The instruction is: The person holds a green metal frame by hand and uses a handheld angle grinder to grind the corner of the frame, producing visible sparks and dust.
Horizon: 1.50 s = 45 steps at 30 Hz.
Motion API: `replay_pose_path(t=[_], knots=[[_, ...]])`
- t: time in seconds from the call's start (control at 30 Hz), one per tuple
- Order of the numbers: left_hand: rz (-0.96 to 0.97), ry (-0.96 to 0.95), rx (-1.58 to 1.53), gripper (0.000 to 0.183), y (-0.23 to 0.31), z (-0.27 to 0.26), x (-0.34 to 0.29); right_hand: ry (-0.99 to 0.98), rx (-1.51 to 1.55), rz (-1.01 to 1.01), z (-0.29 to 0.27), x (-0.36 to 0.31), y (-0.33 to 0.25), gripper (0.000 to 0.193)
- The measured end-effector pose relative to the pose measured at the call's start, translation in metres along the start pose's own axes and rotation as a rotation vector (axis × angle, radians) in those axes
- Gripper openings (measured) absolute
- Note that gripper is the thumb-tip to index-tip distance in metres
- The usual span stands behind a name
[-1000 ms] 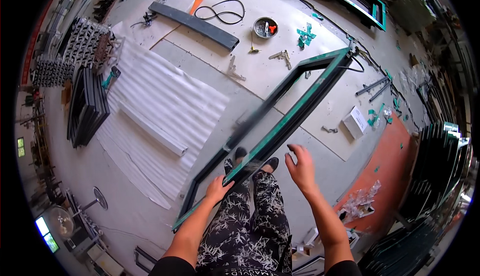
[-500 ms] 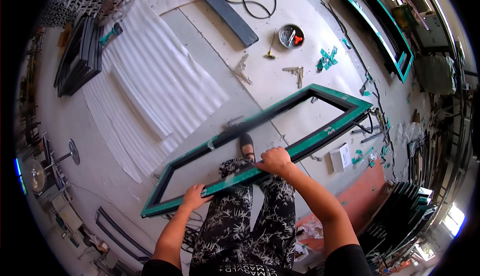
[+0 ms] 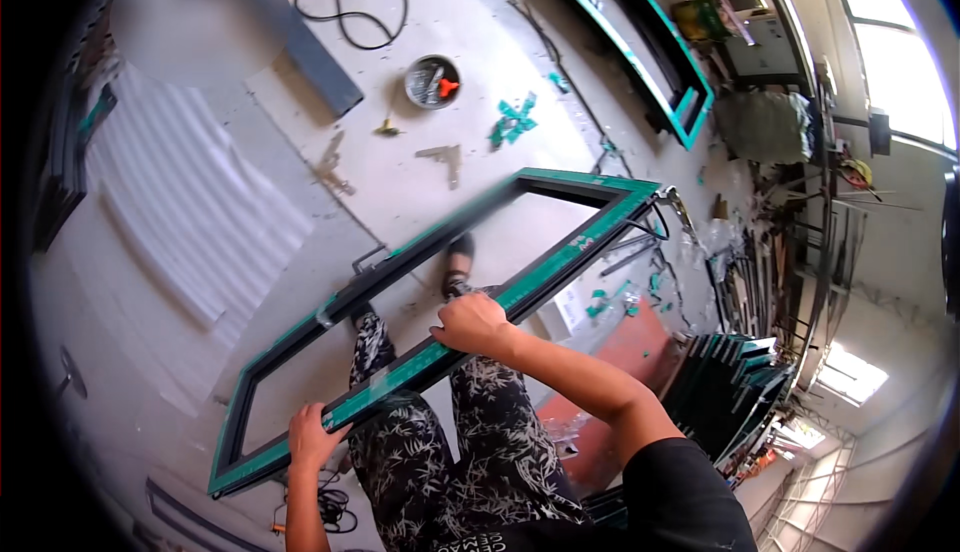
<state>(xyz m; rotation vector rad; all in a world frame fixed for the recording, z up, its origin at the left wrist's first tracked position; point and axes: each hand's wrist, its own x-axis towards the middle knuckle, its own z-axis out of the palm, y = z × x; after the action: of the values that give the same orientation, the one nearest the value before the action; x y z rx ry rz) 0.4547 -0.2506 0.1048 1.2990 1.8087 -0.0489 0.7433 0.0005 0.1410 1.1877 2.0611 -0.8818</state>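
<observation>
A long rectangular window frame [image 3: 565, 260], dark with green film on its faces, is held tilted across the front of my legs. My left hand [image 3: 313, 440] grips its near long bar close to the left end. Farther right on that same bar, my right hand [image 3: 475, 324] is closed around it, thumb side up. Through the opening show the floor, one shoe and part of my patterned trousers. A handle-like metal piece [image 3: 368, 260] sticks out by the far bar. At the right end a dark cord [image 3: 655, 224] loops out beside the corner.
Another green-edged frame [image 3: 650, 57] lies at the far right. Ahead are a bowl of small hardware [image 3: 433, 82], green film scraps [image 3: 514, 120], metal brackets [image 3: 443, 162] and a black cord [image 3: 350, 17]. White foam sheeting [image 3: 200, 222] covers floor at left. Stacked frames [image 3: 728, 392] stand at right.
My view has swung right, so the floor items sit farther left. Both hands still hold the window frame, and my legs have shifted in a step.
</observation>
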Motion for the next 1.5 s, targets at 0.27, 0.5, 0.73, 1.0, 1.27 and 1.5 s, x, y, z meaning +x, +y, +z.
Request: replay_pose_path(t=[0.27, 0.5, 0.73, 1.0, 1.27, 1.5], knots=[[0.061, -0.035, 0.001, 0.059, 0.131, 0.001, 0.083, -0.013, -0.087, 0.081, -0.049, -0.002, 0.129, 0.044], [0.125, 0.0, 0.014, 0.059, 0.194, 0.026, 0.11, 0.02, -0.181, 0.099, -0.057, 0.001, 0.202, 0.042], [0.077, 0.049, -0.064, 0.062, 0.188, 0.036, 0.119, -0.136, -0.209, 0.04, -0.084, 0.031, 0.203, 0.037], [0.11, 0.216, 0.083, 0.067, 0.073, 0.027, 0.075, -0.063, 0.016, -0.061, -0.06, 0.17, 0.193, 0.027], [0.172, 0.215, -0.021, 0.059, 0.065, 0.038, 0.084, 0.083, 0.292, 0.395, 0.062, 0.416, 0.337, 0.027], [0.159, 0.186, -0.02, 0.032, 0.05, 0.028, 0.081, 0.505, 0.189, 0.682, 0.107, 0.513, 0.337, 0.028]])
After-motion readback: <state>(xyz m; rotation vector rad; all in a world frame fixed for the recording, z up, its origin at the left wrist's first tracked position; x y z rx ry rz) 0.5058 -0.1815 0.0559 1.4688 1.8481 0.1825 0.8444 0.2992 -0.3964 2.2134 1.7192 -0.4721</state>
